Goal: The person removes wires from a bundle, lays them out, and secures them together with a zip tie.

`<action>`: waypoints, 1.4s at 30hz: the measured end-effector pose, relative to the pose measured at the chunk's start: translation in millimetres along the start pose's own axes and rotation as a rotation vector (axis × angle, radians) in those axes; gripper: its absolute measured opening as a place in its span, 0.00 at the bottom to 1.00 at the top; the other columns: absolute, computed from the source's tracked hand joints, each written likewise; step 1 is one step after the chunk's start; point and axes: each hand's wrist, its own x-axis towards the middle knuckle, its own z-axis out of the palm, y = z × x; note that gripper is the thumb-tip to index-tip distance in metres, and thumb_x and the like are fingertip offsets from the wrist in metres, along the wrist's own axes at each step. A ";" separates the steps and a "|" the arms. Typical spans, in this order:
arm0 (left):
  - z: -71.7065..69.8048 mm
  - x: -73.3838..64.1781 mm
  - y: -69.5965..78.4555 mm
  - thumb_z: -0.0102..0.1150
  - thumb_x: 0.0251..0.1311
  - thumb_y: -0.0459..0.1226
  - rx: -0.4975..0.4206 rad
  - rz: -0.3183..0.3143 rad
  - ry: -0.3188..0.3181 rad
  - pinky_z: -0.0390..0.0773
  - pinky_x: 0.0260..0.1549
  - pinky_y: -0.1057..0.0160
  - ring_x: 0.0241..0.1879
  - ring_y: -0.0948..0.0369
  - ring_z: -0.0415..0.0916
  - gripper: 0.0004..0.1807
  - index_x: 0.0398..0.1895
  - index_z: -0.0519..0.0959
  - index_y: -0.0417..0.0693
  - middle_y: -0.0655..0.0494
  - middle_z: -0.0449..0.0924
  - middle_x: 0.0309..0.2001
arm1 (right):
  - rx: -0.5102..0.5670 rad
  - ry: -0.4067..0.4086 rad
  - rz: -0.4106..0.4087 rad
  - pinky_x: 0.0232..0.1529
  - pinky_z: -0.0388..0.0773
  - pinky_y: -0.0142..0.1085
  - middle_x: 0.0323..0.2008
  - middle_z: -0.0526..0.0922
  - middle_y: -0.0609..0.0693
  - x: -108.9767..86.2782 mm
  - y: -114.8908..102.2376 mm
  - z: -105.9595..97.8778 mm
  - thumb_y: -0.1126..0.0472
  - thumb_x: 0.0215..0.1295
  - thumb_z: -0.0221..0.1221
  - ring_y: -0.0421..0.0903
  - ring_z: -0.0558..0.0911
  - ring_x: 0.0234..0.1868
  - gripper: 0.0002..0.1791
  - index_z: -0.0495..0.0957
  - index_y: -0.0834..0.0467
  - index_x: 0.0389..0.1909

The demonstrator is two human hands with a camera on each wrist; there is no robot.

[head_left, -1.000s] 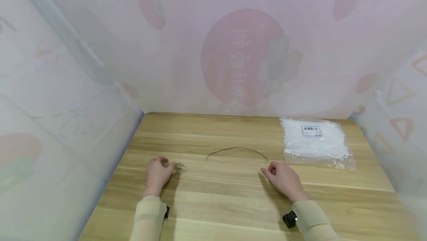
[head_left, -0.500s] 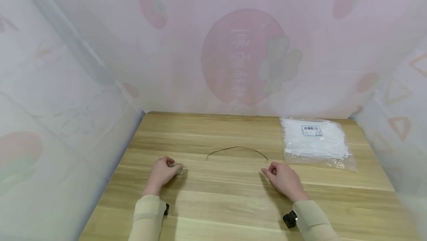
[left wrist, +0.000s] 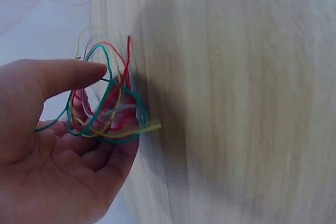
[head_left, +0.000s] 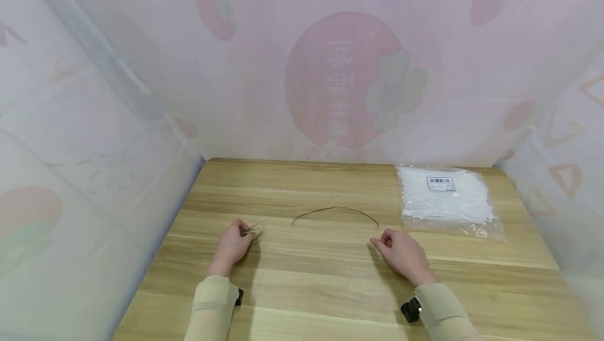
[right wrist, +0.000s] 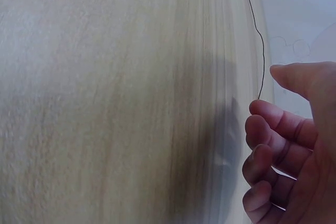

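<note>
A loosely coiled bundle of thin coloured wires (left wrist: 111,90), red, green, yellow and grey, sits between the thumb and curled fingers of my left hand (head_left: 232,242). In the head view that bundle is small and partly hidden by the hand. A single dark wire (head_left: 335,207) lies in an arch on the table between the two hands. Near its right end is my right hand (head_left: 402,255), with nothing in its grasp. The right wrist view shows its thumb apart from loosely bent fingers (right wrist: 268,114), and the dark wire (right wrist: 263,51) runs beyond them.
A clear plastic bag (head_left: 443,196) of white strips, with a barcode label, lies at the back right of the wooden table (head_left: 311,288). Pale printed sheets (head_left: 255,94) enclose the table at the back and sides.
My left hand has shifted slightly right with the wire bundle, whose loops have turned in its fingers. The right hand and the dark wire have stayed in place.
</note>
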 end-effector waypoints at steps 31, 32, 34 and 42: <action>12.7 -4.4 69.9 0.56 0.71 0.30 -0.356 0.136 -0.075 0.74 0.28 0.62 0.31 0.58 0.73 0.12 0.55 0.79 0.41 0.46 0.80 0.49 | 0.022 0.017 -0.038 0.24 0.63 0.39 0.17 0.70 0.43 -0.3 -10.2 -0.8 0.44 0.71 0.62 0.43 0.68 0.20 0.18 0.75 0.49 0.25; 14.5 -4.8 73.0 0.56 0.71 0.30 -0.357 0.141 -0.077 0.73 0.27 0.62 0.30 0.58 0.72 0.12 0.54 0.79 0.41 0.47 0.81 0.48 | 0.026 0.017 -0.044 0.23 0.63 0.39 0.17 0.70 0.43 -0.2 -11.9 -0.9 0.44 0.71 0.62 0.43 0.67 0.19 0.18 0.75 0.49 0.25; 18.7 -5.7 78.7 0.55 0.71 0.30 -0.359 0.157 -0.089 0.73 0.28 0.62 0.31 0.58 0.72 0.10 0.52 0.79 0.41 0.48 0.81 0.48 | 0.028 0.020 -0.056 0.23 0.63 0.39 0.16 0.70 0.42 0.4 -15.5 -0.7 0.43 0.71 0.62 0.42 0.67 0.19 0.18 0.75 0.48 0.25; 34.4 -10.6 101.1 0.50 0.73 0.29 -0.369 0.225 -0.168 0.73 0.31 0.59 0.32 0.57 0.71 0.12 0.55 0.74 0.36 0.41 0.79 0.51 | 0.039 0.040 -0.135 0.24 0.66 0.38 0.17 0.70 0.40 2.4 -36.8 0.5 0.44 0.70 0.63 0.40 0.68 0.19 0.16 0.75 0.47 0.26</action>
